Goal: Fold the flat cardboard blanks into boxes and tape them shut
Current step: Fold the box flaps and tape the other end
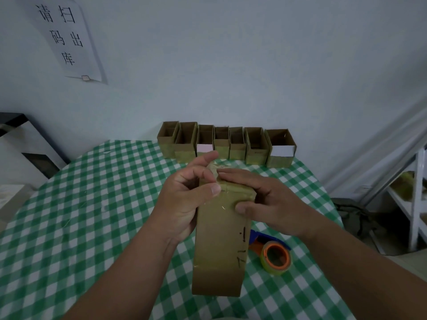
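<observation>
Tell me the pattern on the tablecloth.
Green and white checks on the tablecloth, seen in the head view.

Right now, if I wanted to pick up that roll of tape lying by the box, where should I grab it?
The tape roll lies flat on the checked tablecloth, its orange core hole facing up. Probably best to come straight down from above and pinch the ring wall, one finger inside the hole and the thumb on the outer rim, at the right side, away from the cardboard box.

box [219,245] brown | tablecloth [92,204] green-white check | tape roll [276,258] (core orange)
</observation>
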